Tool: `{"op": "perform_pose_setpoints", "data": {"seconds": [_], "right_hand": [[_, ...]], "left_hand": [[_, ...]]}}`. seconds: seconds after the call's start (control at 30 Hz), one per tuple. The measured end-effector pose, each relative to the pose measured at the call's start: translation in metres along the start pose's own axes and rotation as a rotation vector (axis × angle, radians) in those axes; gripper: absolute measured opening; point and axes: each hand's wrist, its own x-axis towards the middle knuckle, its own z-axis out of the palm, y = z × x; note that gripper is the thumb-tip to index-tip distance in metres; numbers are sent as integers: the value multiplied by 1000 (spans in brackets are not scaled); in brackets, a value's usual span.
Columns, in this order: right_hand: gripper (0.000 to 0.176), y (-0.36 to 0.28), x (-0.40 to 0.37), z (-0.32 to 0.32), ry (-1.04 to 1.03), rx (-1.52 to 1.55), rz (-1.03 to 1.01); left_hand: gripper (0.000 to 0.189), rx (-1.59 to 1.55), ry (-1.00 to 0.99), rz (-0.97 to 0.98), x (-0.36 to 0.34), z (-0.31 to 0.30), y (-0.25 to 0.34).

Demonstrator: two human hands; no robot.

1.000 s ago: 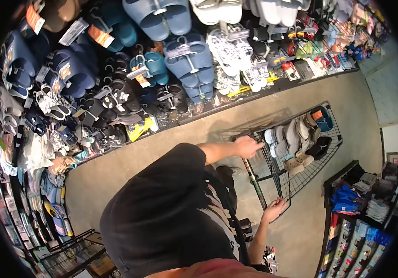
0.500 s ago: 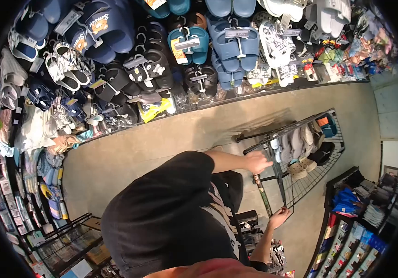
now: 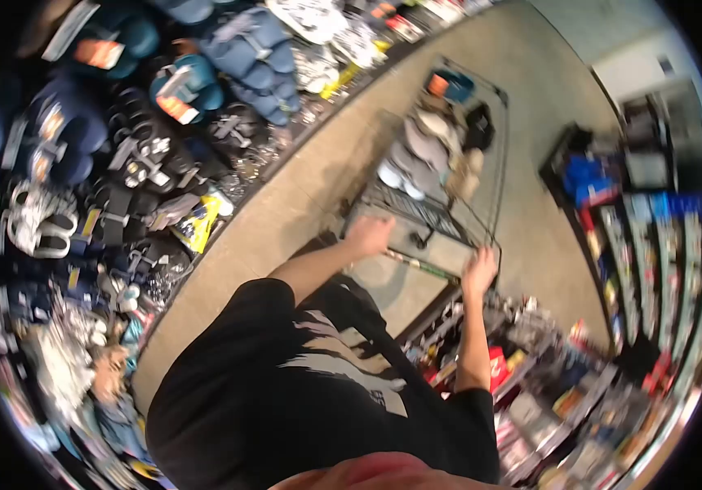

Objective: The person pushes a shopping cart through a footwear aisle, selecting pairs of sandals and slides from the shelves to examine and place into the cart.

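Note:
My left hand (image 3: 371,238) is closed round the left end of the shopping cart's handle (image 3: 422,267). At the right rear corner of the cart, my right hand (image 3: 480,271) has its fingers wrapped round the handle end or frame. The wire cart (image 3: 502,163) stands ahead of me. In its basket lie grey and beige shoes (image 3: 424,145), white-blue footwear (image 3: 401,178), beige clogs (image 3: 464,175), a black pair (image 3: 479,126) and teal slides (image 3: 450,85) with an orange tag.
A rack of hanging slides and clogs (image 3: 257,49) runs along the left. Shelves of packaged goods (image 3: 653,261) stand at the right, with a bin of mixed items (image 3: 543,384) nearer my right arm. Bare floor (image 3: 543,106) shows on the cart's right.
The view has turned, so the cart now points up the frame and the shoe rack slants along the left. My right hand has come up from below the cart corner onto it.

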Motion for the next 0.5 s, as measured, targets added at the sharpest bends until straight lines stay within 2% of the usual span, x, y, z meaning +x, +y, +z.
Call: {"op": "perform_pose_setpoints", "data": {"seconds": [0.03,0.07,0.13,0.17,0.27,0.3,0.37,0.4,0.47,0.5], "right_hand": [[33,-20,10,-12,-49,202,48],[33,-35,11,-8,-15,237,8],[33,-66,18,1,13,321,-69],[34,-80,20,8,-1,367,-95],[39,-113,22,36,-104,436,-139],[39,-123,22,43,-100,441,-130],[42,-142,23,54,-262,442,-143],[46,-148,23,65,-290,453,-152],[47,-155,18,99,-319,458,-128],[49,-162,19,109,-355,463,-108]], "left_hand": [[24,0,76,2,-4,13,5],[24,7,58,25,-8,18,15],[23,-80,-36,-118,-11,14,26],[23,-67,-31,-112,-13,16,28],[16,-520,73,231,-35,26,28],[16,-513,66,234,-48,20,24],[22,-261,178,497,-76,2,7],[29,-244,183,498,-91,-4,-7],[30,-245,258,416,-123,-16,-47],[31,-231,256,248,-142,-16,-74]]}}
